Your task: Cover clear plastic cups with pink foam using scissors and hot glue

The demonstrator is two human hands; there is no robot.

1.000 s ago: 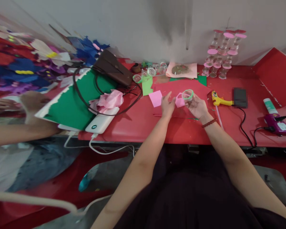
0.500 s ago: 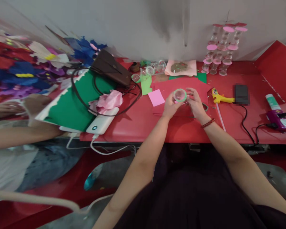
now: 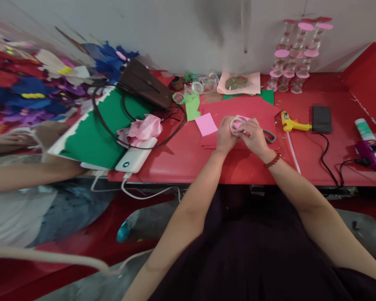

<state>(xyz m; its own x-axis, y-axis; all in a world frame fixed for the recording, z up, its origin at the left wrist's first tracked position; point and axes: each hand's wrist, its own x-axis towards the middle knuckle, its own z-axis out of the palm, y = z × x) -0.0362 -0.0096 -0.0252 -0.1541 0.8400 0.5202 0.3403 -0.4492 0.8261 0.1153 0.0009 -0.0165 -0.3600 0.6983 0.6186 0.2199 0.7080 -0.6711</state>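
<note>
Cup (image 3: 237,121) with pale green rim is up over the red paper (image 3: 216,108), between both hands. Left hand (image 3: 225,136): fingers wrapped round its side. Right hand (image 3: 254,136): fingertips bunched at the rim; can't tell if they grip it. Pink square (image 3: 206,124) lies left, yellow glue gun (image 3: 296,125) right, on the red surface (image 3: 172,161).

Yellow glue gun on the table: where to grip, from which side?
Probably the handle, from above: the gun lies flat, handle jutting right, away from the glue stick trailing toward the near side. A dark block at its end makes the right awkward.
</note>
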